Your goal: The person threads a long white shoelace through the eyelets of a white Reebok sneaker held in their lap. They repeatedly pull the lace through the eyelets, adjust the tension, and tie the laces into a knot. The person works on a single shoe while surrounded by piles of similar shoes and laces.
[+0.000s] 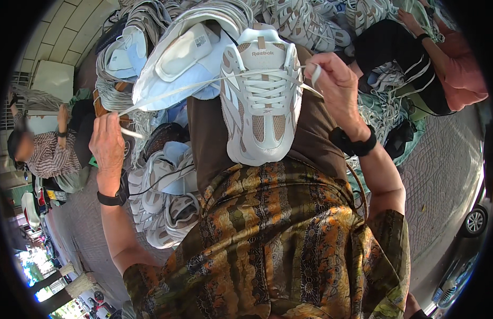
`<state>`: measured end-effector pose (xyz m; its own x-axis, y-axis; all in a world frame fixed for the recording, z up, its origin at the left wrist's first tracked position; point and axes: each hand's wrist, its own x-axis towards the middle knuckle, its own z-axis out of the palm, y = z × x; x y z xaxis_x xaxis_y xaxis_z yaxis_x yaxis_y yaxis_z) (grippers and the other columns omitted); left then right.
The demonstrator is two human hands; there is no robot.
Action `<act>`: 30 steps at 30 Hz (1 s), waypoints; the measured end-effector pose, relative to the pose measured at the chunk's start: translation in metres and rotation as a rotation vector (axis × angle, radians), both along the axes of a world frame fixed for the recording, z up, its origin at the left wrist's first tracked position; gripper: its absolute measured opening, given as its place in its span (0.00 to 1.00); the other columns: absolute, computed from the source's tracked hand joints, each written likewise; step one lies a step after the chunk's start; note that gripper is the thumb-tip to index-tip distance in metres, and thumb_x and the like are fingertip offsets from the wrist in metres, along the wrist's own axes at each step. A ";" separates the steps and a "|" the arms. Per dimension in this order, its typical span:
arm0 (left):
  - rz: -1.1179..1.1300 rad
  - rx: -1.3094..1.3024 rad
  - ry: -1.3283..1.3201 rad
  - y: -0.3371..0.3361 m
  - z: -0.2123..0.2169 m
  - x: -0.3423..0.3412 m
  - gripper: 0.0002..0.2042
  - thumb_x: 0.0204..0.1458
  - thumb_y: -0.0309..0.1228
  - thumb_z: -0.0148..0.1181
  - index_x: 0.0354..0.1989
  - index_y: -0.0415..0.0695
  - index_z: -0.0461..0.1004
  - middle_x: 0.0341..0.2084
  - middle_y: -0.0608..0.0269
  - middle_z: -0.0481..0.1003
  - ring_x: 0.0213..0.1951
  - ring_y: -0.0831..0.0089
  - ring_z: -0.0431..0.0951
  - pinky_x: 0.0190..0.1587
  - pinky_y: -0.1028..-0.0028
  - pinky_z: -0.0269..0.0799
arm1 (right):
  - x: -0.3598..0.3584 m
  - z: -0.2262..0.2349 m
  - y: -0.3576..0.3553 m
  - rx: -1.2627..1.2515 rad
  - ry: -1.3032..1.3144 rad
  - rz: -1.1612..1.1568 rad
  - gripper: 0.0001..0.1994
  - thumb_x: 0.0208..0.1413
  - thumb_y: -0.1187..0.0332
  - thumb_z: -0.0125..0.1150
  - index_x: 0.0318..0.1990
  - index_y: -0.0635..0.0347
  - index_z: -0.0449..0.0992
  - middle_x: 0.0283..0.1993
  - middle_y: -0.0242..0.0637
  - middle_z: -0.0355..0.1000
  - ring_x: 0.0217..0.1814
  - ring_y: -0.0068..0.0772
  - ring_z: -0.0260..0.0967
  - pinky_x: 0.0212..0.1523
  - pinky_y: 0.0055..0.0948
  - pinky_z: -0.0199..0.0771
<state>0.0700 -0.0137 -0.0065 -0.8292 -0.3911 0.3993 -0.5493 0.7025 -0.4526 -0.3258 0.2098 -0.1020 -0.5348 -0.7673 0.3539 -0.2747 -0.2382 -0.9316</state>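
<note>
A white and beige sneaker lies on my lap, toe toward me, on brown trousers. A white shoelace runs through its upper eyelets and stretches out to both sides. My left hand is closed on the lace's left end, pulled taut out to the left. My right hand pinches the lace's right end beside the shoe's collar. Both wrists carry black bands.
A white bag holding a white insole lies behind the sneaker. Piles of similar sneakers lie at my left and at the top. One person sits at the left, another at the upper right. A car is at the right edge.
</note>
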 end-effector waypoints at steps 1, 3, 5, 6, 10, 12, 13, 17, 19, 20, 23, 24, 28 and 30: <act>0.036 -0.008 -0.015 -0.001 -0.001 0.003 0.07 0.56 0.24 0.54 0.42 0.41 0.70 0.32 0.58 0.71 0.38 0.62 0.75 0.36 0.66 0.73 | 0.003 -0.002 -0.005 -0.026 -0.056 0.020 0.06 0.56 0.80 0.52 0.40 0.65 0.73 0.30 0.29 0.73 0.32 0.17 0.67 0.35 0.19 0.68; 0.106 -0.023 -0.047 -0.001 -0.002 0.007 0.06 0.56 0.24 0.53 0.41 0.41 0.70 0.31 0.59 0.69 0.37 0.62 0.74 0.35 0.66 0.73 | 0.009 -0.002 -0.012 -0.049 -0.027 0.030 0.05 0.57 0.79 0.53 0.39 0.65 0.73 0.31 0.30 0.73 0.32 0.17 0.66 0.34 0.20 0.68; 0.119 -0.031 -0.039 -0.008 -0.005 0.018 0.06 0.56 0.25 0.52 0.42 0.42 0.70 0.31 0.59 0.67 0.36 0.62 0.73 0.34 0.66 0.73 | 0.007 -0.013 -0.015 -0.057 0.057 0.016 0.03 0.59 0.76 0.54 0.38 0.65 0.72 0.31 0.32 0.72 0.32 0.17 0.65 0.34 0.20 0.68; 0.125 -0.036 -0.033 -0.011 -0.006 0.021 0.06 0.56 0.25 0.52 0.42 0.42 0.70 0.31 0.58 0.67 0.35 0.62 0.73 0.34 0.65 0.73 | 0.008 -0.014 -0.015 -0.053 0.061 0.010 0.03 0.59 0.75 0.54 0.38 0.65 0.72 0.30 0.31 0.72 0.32 0.17 0.65 0.34 0.20 0.68; 0.098 -0.099 0.002 -0.036 -0.008 0.038 0.06 0.57 0.26 0.50 0.42 0.42 0.70 0.30 0.58 0.69 0.34 0.59 0.74 0.34 0.65 0.73 | 0.008 -0.018 -0.015 -0.035 0.055 -0.025 0.03 0.56 0.77 0.56 0.37 0.65 0.72 0.29 0.32 0.72 0.30 0.20 0.66 0.33 0.22 0.68; 0.146 -0.115 0.039 -0.055 -0.005 0.058 0.07 0.59 0.26 0.48 0.43 0.42 0.71 0.31 0.57 0.71 0.34 0.57 0.75 0.35 0.65 0.73 | 0.007 -0.021 -0.016 -0.014 0.113 -0.062 0.04 0.54 0.79 0.56 0.37 0.64 0.72 0.29 0.35 0.72 0.29 0.24 0.67 0.33 0.23 0.68; 0.147 -0.146 0.070 -0.058 0.004 0.058 0.08 0.59 0.26 0.48 0.44 0.42 0.71 0.31 0.57 0.71 0.34 0.57 0.76 0.35 0.64 0.73 | 0.006 -0.022 -0.017 0.001 0.179 -0.089 0.05 0.53 0.79 0.56 0.37 0.64 0.72 0.29 0.36 0.72 0.29 0.26 0.67 0.33 0.24 0.69; 0.071 -0.307 0.164 -0.061 0.058 0.052 0.09 0.61 0.26 0.48 0.45 0.42 0.73 0.33 0.57 0.75 0.36 0.58 0.78 0.34 0.66 0.74 | 0.005 -0.015 -0.017 -0.092 0.564 -0.193 0.07 0.49 0.81 0.56 0.36 0.62 0.72 0.29 0.41 0.71 0.29 0.41 0.70 0.32 0.30 0.70; 0.083 -0.365 0.202 -0.054 0.079 0.042 0.08 0.61 0.26 0.49 0.45 0.41 0.73 0.33 0.57 0.75 0.35 0.59 0.78 0.34 0.67 0.74 | 0.004 -0.005 -0.016 -0.103 0.784 -0.191 0.07 0.48 0.81 0.56 0.36 0.61 0.72 0.28 0.40 0.71 0.29 0.44 0.70 0.31 0.34 0.71; 0.061 -0.383 0.216 -0.052 0.087 0.034 0.09 0.61 0.27 0.50 0.45 0.41 0.74 0.32 0.57 0.76 0.34 0.59 0.78 0.34 0.67 0.74 | 0.004 0.000 -0.016 -0.104 0.897 -0.195 0.08 0.48 0.81 0.56 0.35 0.60 0.72 0.28 0.40 0.71 0.30 0.46 0.70 0.31 0.35 0.71; 0.102 -0.399 0.158 -0.057 0.085 0.039 0.09 0.61 0.27 0.50 0.46 0.42 0.74 0.33 0.57 0.76 0.35 0.59 0.78 0.34 0.67 0.74 | 0.006 0.008 -0.018 -0.047 0.991 -0.191 0.06 0.50 0.84 0.54 0.35 0.65 0.71 0.29 0.39 0.72 0.29 0.25 0.70 0.33 0.21 0.68; 0.125 -0.395 0.128 -0.063 0.077 0.047 0.09 0.61 0.28 0.49 0.46 0.42 0.74 0.33 0.57 0.76 0.35 0.59 0.78 0.34 0.67 0.75 | 0.006 0.009 -0.019 -0.002 0.856 -0.156 0.06 0.51 0.83 0.54 0.35 0.65 0.71 0.29 0.38 0.72 0.29 0.24 0.70 0.33 0.21 0.68; 0.267 -0.234 0.125 -0.066 0.033 0.092 0.10 0.61 0.26 0.47 0.44 0.39 0.74 0.35 0.52 0.76 0.37 0.56 0.78 0.36 0.64 0.74 | 0.000 -0.003 -0.020 0.189 0.274 0.027 0.03 0.55 0.79 0.54 0.37 0.64 0.71 0.28 0.32 0.71 0.30 0.17 0.66 0.33 0.19 0.67; 0.186 -0.208 0.151 -0.057 0.014 0.101 0.10 0.60 0.26 0.47 0.44 0.38 0.73 0.35 0.50 0.76 0.37 0.54 0.78 0.36 0.63 0.74 | -0.003 -0.010 -0.022 0.132 0.110 0.079 0.07 0.53 0.79 0.51 0.39 0.63 0.73 0.29 0.36 0.72 0.30 0.21 0.66 0.32 0.23 0.68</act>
